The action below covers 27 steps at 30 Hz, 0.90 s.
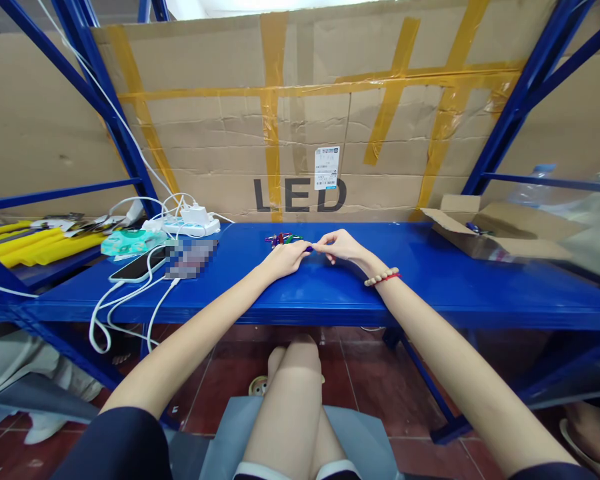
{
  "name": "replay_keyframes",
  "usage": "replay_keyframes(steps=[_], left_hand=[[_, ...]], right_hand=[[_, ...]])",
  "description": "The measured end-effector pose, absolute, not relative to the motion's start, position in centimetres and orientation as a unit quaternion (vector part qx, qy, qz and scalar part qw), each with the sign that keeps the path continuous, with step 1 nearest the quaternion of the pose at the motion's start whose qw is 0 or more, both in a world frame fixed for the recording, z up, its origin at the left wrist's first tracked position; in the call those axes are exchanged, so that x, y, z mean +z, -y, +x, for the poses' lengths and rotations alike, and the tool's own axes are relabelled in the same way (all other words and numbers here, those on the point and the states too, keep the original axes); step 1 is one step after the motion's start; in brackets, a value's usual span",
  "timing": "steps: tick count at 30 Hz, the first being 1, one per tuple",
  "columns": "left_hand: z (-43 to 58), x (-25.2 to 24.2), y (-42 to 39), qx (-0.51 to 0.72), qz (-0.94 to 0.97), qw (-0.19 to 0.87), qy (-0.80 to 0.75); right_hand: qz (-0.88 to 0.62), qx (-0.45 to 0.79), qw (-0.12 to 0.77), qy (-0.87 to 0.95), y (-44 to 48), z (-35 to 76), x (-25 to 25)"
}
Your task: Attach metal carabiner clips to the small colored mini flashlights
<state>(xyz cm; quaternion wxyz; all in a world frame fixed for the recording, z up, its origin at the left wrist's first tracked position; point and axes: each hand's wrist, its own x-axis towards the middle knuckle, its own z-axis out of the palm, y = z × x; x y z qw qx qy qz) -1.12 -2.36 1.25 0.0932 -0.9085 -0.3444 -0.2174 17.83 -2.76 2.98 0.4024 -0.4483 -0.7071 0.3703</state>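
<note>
My left hand (286, 257) and my right hand (341, 245) meet over the middle of the blue shelf (430, 280). Their fingertips pinch together around a small dark blue piece (309, 249). Just behind the hands lies a small heap of coloured clips (281, 238), red, green and purple. A bead bracelet (381, 277) circles my right wrist. What exactly the fingers hold is too small to name.
At the left lie a phone (139, 265) on a white cable, a power strip (193, 225) with a charger, a wipes pack (130, 241) and yellow strips (40, 243). An open cardboard box (500, 233) sits at the right. A taped cardboard wall (300, 133) backs the shelf.
</note>
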Motion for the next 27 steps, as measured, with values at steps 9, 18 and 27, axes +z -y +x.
replay_keyframes(steps=[9,18,27], left_hand=[[-1.2,1.2,2.2,-0.262,-0.906,0.089,0.32],[-0.8,1.2,2.0,-0.287,-0.889,0.018,0.355],[-0.6,1.4,2.4,-0.313,-0.857,0.008,0.409]], right_hand=[[-0.437,0.533,0.376,0.62,2.6,17.8,3.1],[-0.451,0.457,0.41,0.648,2.8,17.1,3.2],[-0.389,0.266,0.474,0.744,1.0,17.8,2.1]])
